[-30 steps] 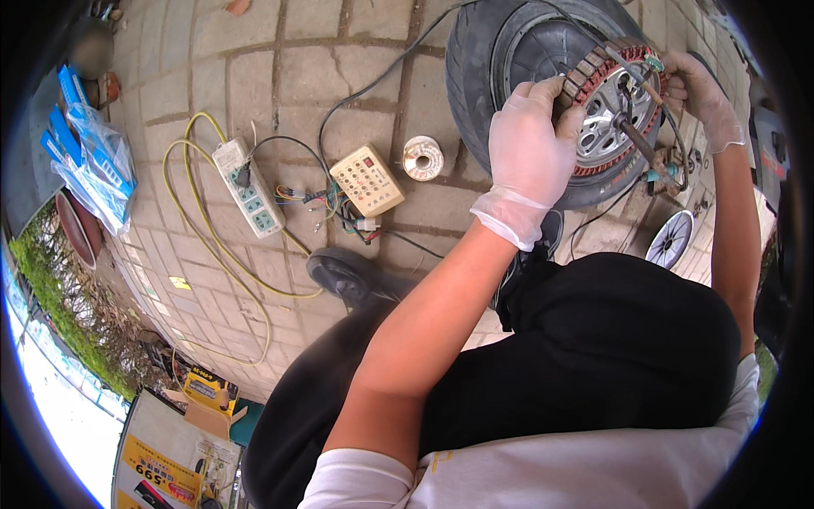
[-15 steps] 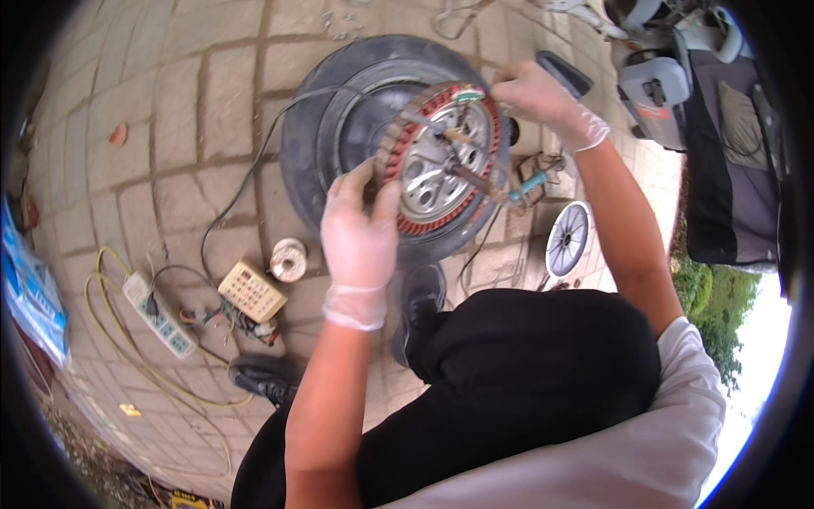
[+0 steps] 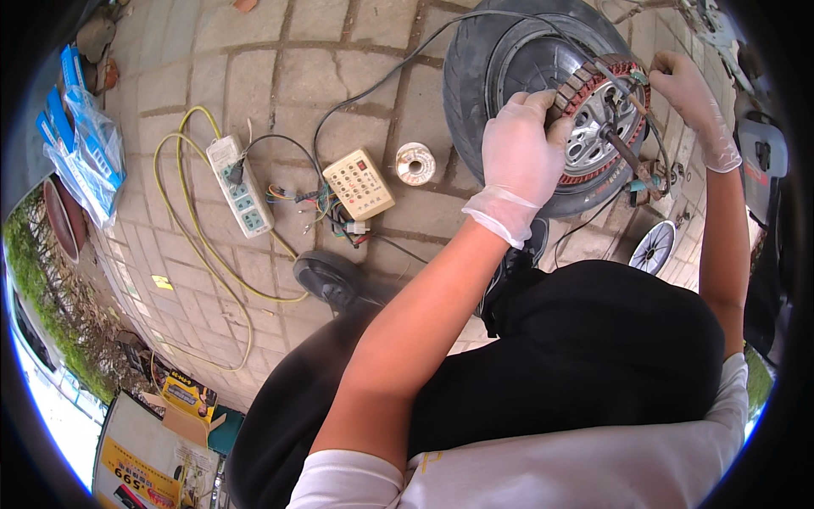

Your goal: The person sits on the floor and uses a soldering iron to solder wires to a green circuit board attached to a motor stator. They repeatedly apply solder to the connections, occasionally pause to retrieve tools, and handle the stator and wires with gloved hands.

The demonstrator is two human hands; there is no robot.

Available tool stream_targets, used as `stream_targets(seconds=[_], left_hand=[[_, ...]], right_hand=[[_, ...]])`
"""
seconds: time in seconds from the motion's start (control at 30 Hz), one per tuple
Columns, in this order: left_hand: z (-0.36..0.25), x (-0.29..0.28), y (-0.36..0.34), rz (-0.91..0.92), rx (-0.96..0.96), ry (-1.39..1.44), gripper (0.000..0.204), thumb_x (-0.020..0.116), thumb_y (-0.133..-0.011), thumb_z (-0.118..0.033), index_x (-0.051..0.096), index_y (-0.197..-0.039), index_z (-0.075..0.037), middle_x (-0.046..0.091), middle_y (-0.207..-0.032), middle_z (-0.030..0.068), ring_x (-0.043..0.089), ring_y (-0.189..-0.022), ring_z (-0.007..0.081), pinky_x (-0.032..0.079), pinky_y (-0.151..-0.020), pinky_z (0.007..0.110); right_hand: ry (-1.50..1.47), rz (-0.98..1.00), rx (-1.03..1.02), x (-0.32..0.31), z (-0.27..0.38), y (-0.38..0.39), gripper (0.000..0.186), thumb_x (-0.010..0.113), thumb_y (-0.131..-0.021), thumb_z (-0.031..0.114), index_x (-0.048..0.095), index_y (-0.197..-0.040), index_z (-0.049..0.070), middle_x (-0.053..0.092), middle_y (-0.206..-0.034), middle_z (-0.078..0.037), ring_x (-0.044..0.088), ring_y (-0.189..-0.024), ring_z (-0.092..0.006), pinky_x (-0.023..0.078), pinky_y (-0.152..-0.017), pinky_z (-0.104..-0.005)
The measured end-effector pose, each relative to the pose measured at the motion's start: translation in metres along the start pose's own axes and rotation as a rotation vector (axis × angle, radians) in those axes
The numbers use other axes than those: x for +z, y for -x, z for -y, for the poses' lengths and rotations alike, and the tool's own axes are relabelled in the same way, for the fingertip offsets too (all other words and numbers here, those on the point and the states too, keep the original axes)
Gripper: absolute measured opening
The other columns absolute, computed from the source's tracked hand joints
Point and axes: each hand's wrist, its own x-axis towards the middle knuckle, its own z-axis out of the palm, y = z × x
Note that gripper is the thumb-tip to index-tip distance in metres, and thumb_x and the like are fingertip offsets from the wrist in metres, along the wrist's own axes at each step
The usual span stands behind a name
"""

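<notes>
A motor stator (image 3: 588, 146), a silver spoked hub ringed with red windings, leans tilted against a wheel with a black tyre (image 3: 465, 89). My left hand (image 3: 524, 161), in a thin translucent glove, grips the stator's left rim between thumb and fingers. To the right of the upper rim, my right hand (image 3: 687, 92), gloved alike, has its fingers pinched together; whatever they hold is too small to make out. A shaft (image 3: 623, 151) sticks out of the hub toward me. Across the tyre, a dark cable (image 3: 441, 36) runs to the stator.
A beige tester box (image 3: 359, 182) with loose wires lies left of a wire spool (image 3: 415, 163). Beyond it are a power strip (image 3: 239, 188) and a yellow cord (image 3: 188, 222). A white spoked disc (image 3: 653, 248) rests near my knee. Blue packages (image 3: 89, 144) lie far left.
The view has swung left, so everything sits farther right in the picture. My left hand stays on the stator's rim. My right hand remains by its upper right edge, fingers still pinched.
</notes>
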Motion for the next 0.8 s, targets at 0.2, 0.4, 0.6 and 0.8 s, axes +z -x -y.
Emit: stream_targets(seconds=[0.2,0.4,0.6,0.8], left_hand=[[0.0,-0.001,-0.001,-0.002,0.013,-0.023,0.03,0.068,-0.081,-0.014,0.065,-0.106,0.002,0.065,-0.1,0.018,0.063,-0.091,0.0338,0.05,-0.081,0.037],[0.003,0.001,-0.001,-0.01,0.031,-0.021,0.03,0.068,-0.08,-0.014,0.065,-0.105,0.002,0.065,-0.098,0.0179,0.064,-0.089,0.034,0.05,-0.08,0.038],[0.002,0.0,-0.002,-0.001,0.027,-0.01,0.03,0.068,-0.08,-0.013,0.065,-0.106,0.001,0.064,-0.098,0.0178,0.063,-0.09,0.0344,0.05,-0.081,0.038],[0.002,0.0,-0.001,0.005,0.02,-0.011,0.03,0.068,-0.08,-0.013,0.065,-0.105,0.001,0.064,-0.099,0.0179,0.063,-0.092,0.0347,0.049,-0.081,0.038]], right_hand=[[0.023,-0.005,0.007,-0.001,0.008,0.0,0.02,0.053,-0.078,0.013,0.052,-0.081,-0.007,0.047,-0.069,-0.007,0.045,-0.069,-0.0121,0.041,-0.065,-0.0289],[0.04,-0.031,-0.045,-0.001,0.012,0.001,0.019,0.053,-0.079,0.012,0.052,-0.081,-0.007,0.046,-0.068,-0.007,0.044,-0.069,-0.0121,0.04,-0.065,-0.029],[-0.03,-0.007,-0.023,-0.004,0.017,-0.001,0.018,0.054,-0.079,0.011,0.052,-0.081,-0.007,0.047,-0.068,-0.005,0.044,-0.068,-0.0115,0.04,-0.064,-0.0283],[0.059,0.012,-0.065,-0.007,0.022,-0.002,0.017,0.055,-0.079,0.01,0.052,-0.081,-0.006,0.046,-0.067,-0.004,0.043,-0.066,-0.0107,0.039,-0.061,-0.0286]])
